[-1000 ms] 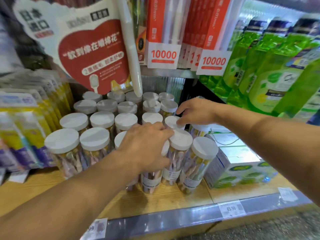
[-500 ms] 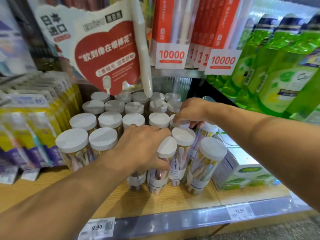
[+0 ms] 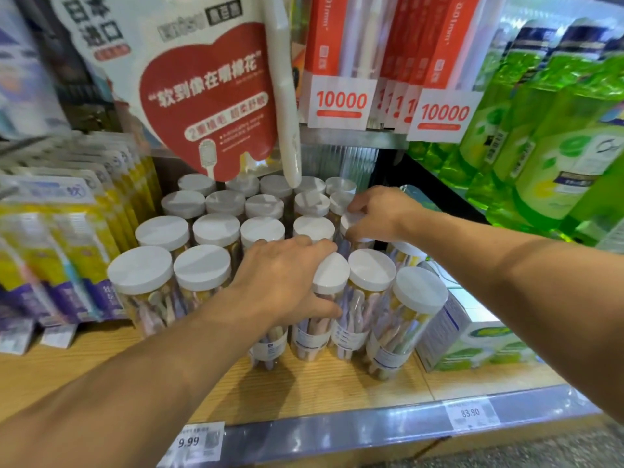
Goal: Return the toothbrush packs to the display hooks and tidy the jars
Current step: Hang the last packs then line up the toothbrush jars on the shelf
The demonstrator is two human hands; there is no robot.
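Observation:
Several clear jars with white lids [image 3: 216,231], filled with pastel toothbrushes, stand in rows on the wooden shelf [image 3: 101,359]. My left hand [image 3: 287,282] lies over the tops of two front-row jars, thumb against the side of one jar [image 3: 314,329], which leans a little. My right hand [image 3: 381,214] grips the lid of a jar [image 3: 351,219] in the third row at the right end. Red and white toothbrush packs [image 3: 341,62] hang from hooks above. Another front jar [image 3: 401,325] tilts right.
Yellow and purple toothbrush cards [image 3: 67,238] hang at the left. Green mouthwash bottles [image 3: 547,136] fill the right side, with a boxed product [image 3: 472,339] beside the jars. A heart-shaped red sign [image 3: 209,106] hangs over the back rows. Price tags [image 3: 471,413] line the shelf edge.
The camera has moved closer. My right hand has curled round the lid of the right-end jar, and my left hand has stayed on the front jars, which lean slightly more.

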